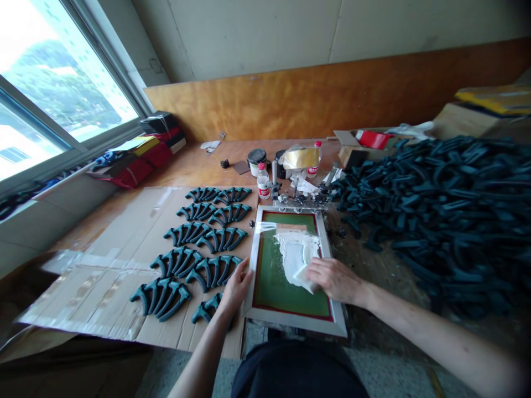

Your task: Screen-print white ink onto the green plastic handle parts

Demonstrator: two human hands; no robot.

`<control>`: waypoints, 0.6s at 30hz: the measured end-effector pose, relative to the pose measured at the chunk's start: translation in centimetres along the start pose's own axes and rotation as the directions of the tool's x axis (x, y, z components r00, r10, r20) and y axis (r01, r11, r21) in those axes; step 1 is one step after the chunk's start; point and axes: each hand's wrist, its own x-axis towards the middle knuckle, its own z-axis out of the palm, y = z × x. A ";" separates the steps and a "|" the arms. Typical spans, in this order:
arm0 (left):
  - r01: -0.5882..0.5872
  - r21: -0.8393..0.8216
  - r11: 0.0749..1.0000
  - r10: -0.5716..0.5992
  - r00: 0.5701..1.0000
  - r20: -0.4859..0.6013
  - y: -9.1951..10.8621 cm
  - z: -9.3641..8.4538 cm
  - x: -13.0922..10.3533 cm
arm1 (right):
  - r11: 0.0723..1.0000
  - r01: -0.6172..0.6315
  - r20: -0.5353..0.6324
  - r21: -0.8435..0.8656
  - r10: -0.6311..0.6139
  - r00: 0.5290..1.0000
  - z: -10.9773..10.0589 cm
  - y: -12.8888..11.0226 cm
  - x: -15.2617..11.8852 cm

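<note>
A metal-framed screen (269, 276) with green mesh and a red border lies in front of me, joined at its far edge to a metal clamp (298, 203). My left hand (237, 284) grips the left side of the frame. On the mesh, my right hand (329, 279) is closed on a white cloth (305, 273), fingers pressed together over its right part. White material (290, 243) spreads over the mesh around the cloth. Left of the screen, dark green curved parts (161, 298) lie in fanned groups on flattened cardboard (112, 265).
A large heap of dark curved parts (456, 215) fills the right side. Behind the clamp stand a small bottle (263, 182), a jar (257, 161) and a roll of tape (301, 157). Red and black boxes (145, 160) sit by the window.
</note>
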 end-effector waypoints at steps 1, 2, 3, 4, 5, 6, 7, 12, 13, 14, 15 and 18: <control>-0.001 -0.005 1.000 0.001 1.000 0.004 0.1 0.0 0.0 | 1.000 0.000 0.016 0.018 -0.001 1.000 -0.4 0.1 0.1; -0.001 -0.012 1.000 0.001 1.000 0.007 0.3 0.1 0.0 | 0.999 -0.020 0.013 0.029 0.019 1.000 -0.6 0.3 0.3; -0.001 -0.018 1.000 0.001 1.000 0.008 0.4 0.1 -0.1 | 0.998 -0.052 -0.014 0.027 0.053 0.999 -0.6 0.3 0.7; 0.002 -0.025 1.000 -0.002 1.000 0.010 0.6 0.1 -0.1 | 0.997 -0.081 -0.063 0.012 0.082 0.995 -0.3 0.3 1.0; 0.006 -0.030 1.000 -0.005 1.000 0.010 0.7 0.1 -0.2 | 0.995 -0.096 -0.124 -0.013 0.094 0.988 0.1 0.1 1.1; 0.010 -0.035 0.999 -0.009 1.000 0.011 0.9 0.0 -0.2 | 0.995 -0.095 -0.182 -0.040 0.086 0.980 0.7 -0.3 1.0; 0.014 -0.040 0.999 -0.013 1.000 0.013 1.0 0.0 -0.2 | 0.995 -0.078 -0.224 -0.060 0.063 0.973 1.3 -0.7 0.8; 0.022 -0.050 0.999 -0.021 1.000 0.017 1.6 -0.1 -0.6 | 0.999 -0.023 -0.169 0.045 0.030 0.985 1.3 -1.3 -0.4; 0.025 -0.044 0.999 -0.025 1.000 0.019 1.9 -0.1 -0.7 | 0.995 -0.062 -0.164 0.077 0.074 0.984 0.6 -0.8 0.1; 0.032 -0.041 0.999 -0.031 0.999 0.020 2.3 -0.2 -0.9 | 0.988 -0.115 -0.172 0.101 0.132 0.976 -0.1 -0.2 0.9; 0.038 -0.041 0.998 -0.037 0.999 0.026 2.8 -0.4 -1.1 | 0.977 -0.178 -0.186 0.114 0.198 0.963 -0.9 0.6 2.0; 0.043 -0.067 0.997 -0.039 0.997 0.062 5.3 -1.1 -1.8 | 0.921 -0.385 -0.209 0.055 0.387 0.898 -3.6 3.3 5.1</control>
